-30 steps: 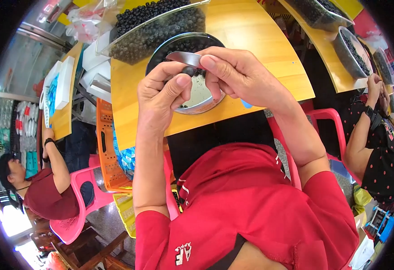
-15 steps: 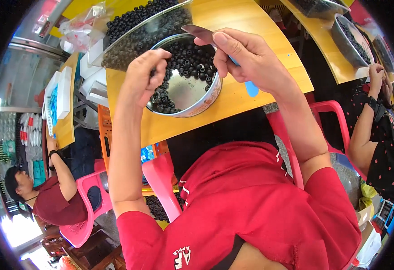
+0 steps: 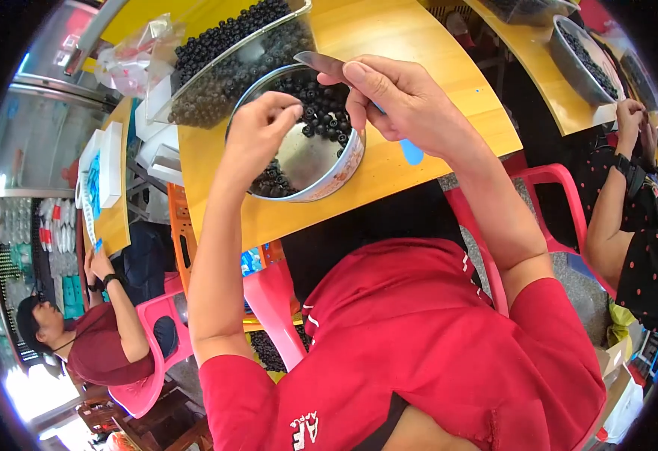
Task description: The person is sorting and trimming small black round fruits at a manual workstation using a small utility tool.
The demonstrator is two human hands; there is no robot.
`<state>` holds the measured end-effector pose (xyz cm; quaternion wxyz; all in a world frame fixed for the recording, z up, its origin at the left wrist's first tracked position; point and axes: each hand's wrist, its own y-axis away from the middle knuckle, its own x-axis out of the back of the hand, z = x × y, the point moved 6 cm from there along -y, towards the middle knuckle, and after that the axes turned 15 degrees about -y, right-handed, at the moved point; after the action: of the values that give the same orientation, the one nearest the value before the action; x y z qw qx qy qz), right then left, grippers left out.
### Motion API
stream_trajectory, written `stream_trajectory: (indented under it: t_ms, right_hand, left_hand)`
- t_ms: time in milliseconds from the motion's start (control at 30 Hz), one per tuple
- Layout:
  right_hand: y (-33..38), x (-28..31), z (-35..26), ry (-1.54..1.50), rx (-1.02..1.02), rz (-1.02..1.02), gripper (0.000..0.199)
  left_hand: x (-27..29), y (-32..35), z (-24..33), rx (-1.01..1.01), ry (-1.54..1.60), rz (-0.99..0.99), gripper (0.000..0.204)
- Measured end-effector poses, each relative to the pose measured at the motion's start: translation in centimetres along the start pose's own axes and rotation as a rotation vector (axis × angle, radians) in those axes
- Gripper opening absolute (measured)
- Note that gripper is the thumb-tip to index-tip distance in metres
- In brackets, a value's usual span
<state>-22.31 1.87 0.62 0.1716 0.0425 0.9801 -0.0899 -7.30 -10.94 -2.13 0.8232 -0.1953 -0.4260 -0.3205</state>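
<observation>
My right hand is closed around a knife with a blue handle. The short metal blade points left over the far rim of a round metal basin. Small round black pieces, bead-like with pale centres, line the basin's sides, and its bare bottom shows in the middle. Above the basin's left part hovers my left hand, its thumb and fingers pinched together. Whatever may be between those fingertips is too small or hidden to make out.
A clear tub heaped with the same black pieces stands behind the basin on the yellow wooden table. A plastic bag lies at the back left. Co-workers sit left and right; another basin stands far right.
My left hand has moved right, from the basin's left rim to over its inside. The knife stays in my right hand, nearly in place. The co-worker on the left has brought both hands together.
</observation>
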Motion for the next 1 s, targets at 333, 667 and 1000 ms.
stream_trajectory:
  t_ms: [333,667,1000]
  right_hand:
    - [-0.7,-2.3,0.7,-0.092,-0.019,0.148,0.031]
    - [-0.7,-3.5,1.4,-0.369,-0.127,0.082,0.019]
    - [-0.8,-4.1,1.8,-0.327,-0.153,0.1,0.022]
  left_hand:
    - [1.9,5.1,4.6,-0.102,0.693,0.164,0.019]
    - [2.0,5.9,4.9,-0.18,0.658,0.25,0.02]
    - [1.4,6.4,4.2,-0.106,0.647,0.298,0.023]
